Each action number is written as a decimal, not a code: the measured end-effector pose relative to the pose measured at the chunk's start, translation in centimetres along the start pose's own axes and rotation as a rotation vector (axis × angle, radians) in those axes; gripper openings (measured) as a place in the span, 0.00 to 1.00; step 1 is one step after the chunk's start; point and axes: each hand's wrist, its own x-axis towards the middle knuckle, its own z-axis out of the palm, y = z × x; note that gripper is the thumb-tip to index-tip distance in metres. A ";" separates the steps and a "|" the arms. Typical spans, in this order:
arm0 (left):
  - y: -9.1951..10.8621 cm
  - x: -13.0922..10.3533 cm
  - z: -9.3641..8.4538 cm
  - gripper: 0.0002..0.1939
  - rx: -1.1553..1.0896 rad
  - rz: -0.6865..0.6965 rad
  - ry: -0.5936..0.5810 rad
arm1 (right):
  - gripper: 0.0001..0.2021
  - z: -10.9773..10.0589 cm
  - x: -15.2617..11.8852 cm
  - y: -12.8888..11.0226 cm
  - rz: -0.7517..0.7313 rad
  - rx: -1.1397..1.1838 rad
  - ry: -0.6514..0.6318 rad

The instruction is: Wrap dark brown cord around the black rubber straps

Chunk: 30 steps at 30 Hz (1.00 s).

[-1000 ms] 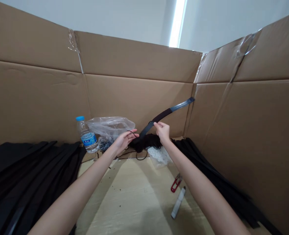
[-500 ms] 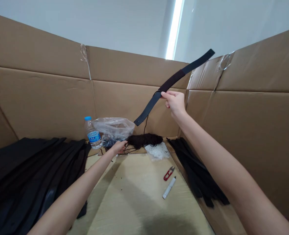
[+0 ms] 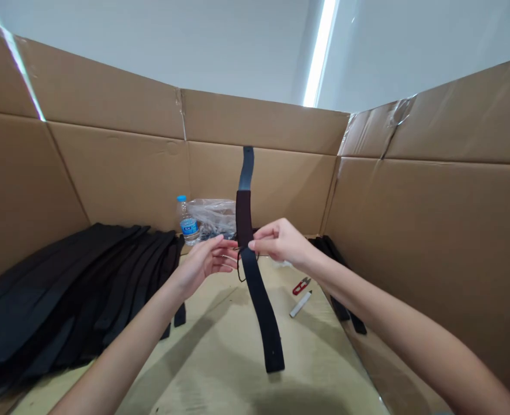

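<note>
A long black strap (image 3: pixel 261 311) hangs upright in the air above the table, its middle covered by a tight dark cord wrapping (image 3: pixel 243 216). My right hand (image 3: pixel 281 245) pinches the strap between thumb and fingers at the lower end of the wrapping. Just left of it, my left hand (image 3: pixel 209 259) has its fingers spread, their tips close to the strap and to a loose cord loop (image 3: pixel 239 274). Whether those fingertips touch the cord I cannot tell. The cord skein behind is mostly hidden by my hands.
Many black straps (image 3: pixel 120 276) are piled at left, more (image 3: pixel 354 320) at right. Red thread snips (image 3: pixel 301 286) and a white marker (image 3: pixel 300 304) lie on the table (image 3: pixel 220 357). A water bottle (image 3: pixel 189 225) and plastic bag (image 3: pixel 216 213) stand behind, before cardboard walls (image 3: pixel 289 184).
My right hand has brought the strap down and left, turning it upright. My left hand has left the skein, rising toward the strap with fingers spread. The view has shifted left.
</note>
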 end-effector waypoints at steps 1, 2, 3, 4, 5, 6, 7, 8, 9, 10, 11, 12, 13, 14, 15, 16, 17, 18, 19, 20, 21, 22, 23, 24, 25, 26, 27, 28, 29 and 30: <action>-0.2 -1.4 0.0 0.17 0.018 0.021 0.028 | 0.11 0.9 -0.4 0.6 0.017 0.014 -0.028; -0.5 -2.5 -0.1 0.17 0.055 0.046 0.049 | 0.10 1.7 -0.8 1.2 0.030 0.025 -0.056; -0.8 -3.6 -0.1 0.17 0.106 0.073 0.063 | 0.08 2.4 -1.2 1.7 0.036 0.029 -0.080; -1.2 -4.4 -0.1 0.16 0.158 0.095 0.063 | 0.07 3.0 -1.5 2.1 0.036 0.028 -0.104; -1.7 -5.0 -0.2 0.16 0.204 0.108 0.053 | 0.07 3.6 -1.7 2.5 0.037 0.019 -0.128; -2.2 -5.5 -0.3 0.15 0.237 0.108 0.038 | 0.07 4.1 -1.8 2.9 0.037 0.004 -0.148; -2.7 -5.9 -0.3 0.16 0.252 0.096 0.021 | 0.07 4.5 -2.0 3.3 0.042 -0.014 -0.164; -3.3 -6.1 -0.4 0.16 0.253 0.074 0.004 | 0.07 4.8 -2.1 3.6 0.050 -0.030 -0.176; -3.8 -6.2 -0.5 0.16 0.249 0.048 -0.014 | 0.08 5.0 -2.2 3.9 0.061 -0.042 -0.186; -4.3 -6.3 -0.6 0.16 0.245 0.029 -0.034 | 0.08 5.2 -2.3 4.2 0.077 -0.048 -0.196; -4.8 -6.3 -0.7 0.16 0.247 0.019 -0.058 | 0.08 5.3 -2.5 4.5 0.091 -0.047 -0.203; -5.2 -6.3 -0.8 0.15 0.254 0.016 -0.084 | 0.08 5.4 -2.6 4.8 0.102 -0.041 -0.211; -5.5 -6.2 -0.9 0.15 0.263 0.016 -0.108 | 0.08 5.4 -2.7 5.0 0.111 -0.034 -0.221; -5.7 -6.1 -1.0 0.15 0.268 0.016 -0.129 | 0.08 5.4 -2.8 5.2 0.120 -0.026 -0.230; -5.9 -6.1 -1.0 0.15 0.268 0.016 -0.148 | 0.08 5.4 -3.0 5.5 0.128 -0.017 -0.241; -6.0 -6.0 -1.1 0.15 0.263 0.014 -0.167 | 0.08 5.3 -3.1 5.7 0.136 -0.006 -0.253; -6.0 -5.9 -1.2 0.15 0.258 0.010 -0.190 | 0.08 5.2 -3.1 6.0 0.143 0.006 -0.264; -6.1 -5.8 -1.3 0.16 0.255 0.006 -0.215 | 0.08 5.1 -3.2 6.2 0.150 0.017 -0.275; -6.1 -5.7 -1.4 0.16 0.256 0.002 -0.240 | 0.08 5.1 -3.2 6.4 0.157 0.032 -0.286; -6.2 -5.6 -1.4 0.17 0.262 -0.001 -0.260 | 0.09 5.0 -3.3 6.7 0.163 0.050 -0.299; -6.3 -5.5 -1.5 0.17 0.267 -0.001 -0.272 | 0.09 4.9 -3.3 6.9 0.166 0.071 -0.312; -6.4 -5.3 -1.5 0.17 0.267 0.003 -0.272 | 0.09 4.8 -3.2 7.1 0.166 0.094 -0.323; -6.5 -5.2 -1.5 0.17 0.263 0.015 -0.263 | 0.09 4.8 -3.2 7.3 0.160 0.116 -0.329; -6.6 -5.1 -1.5 0.18 0.254 0.035 -0.242 | 0.09 4.7 -3.2 7.6 0.150 0.139 -0.326; -6.8 -4.9 -1.5 0.17 0.241 0.061 -0.217 | 0.09 4.7 -3.1 7.8 0.137 0.162 -0.311; -7.0 -4.8 -1.5 0.17 0.229 0.091 -0.188 | 0.10 4.8 -3.1 7.9 0.124 0.185 -0.283; -7.2 -4.6 -1.4 0.17 0.218 0.118 -0.159 | 0.11 4.8 -3.1 8.1 0.114 0.210 -0.249; -7.3 -4.4 -1.4 0.17 0.208 0.142 -0.130 | 0.12 4.9 -3.1 8.3 0.104 0.235 -0.216; -7.5 -4.3 -1.4 0.17 0.198 0.159 -0.100 | 0.13 5.1 -3.2 8.5 0.091 0.256 -0.188; -7.6 -4.1 -1.4 0.17 0.186 0.173 -0.065 | 0.13 5.3 -3.3 8.8 0.074 0.269 -0.166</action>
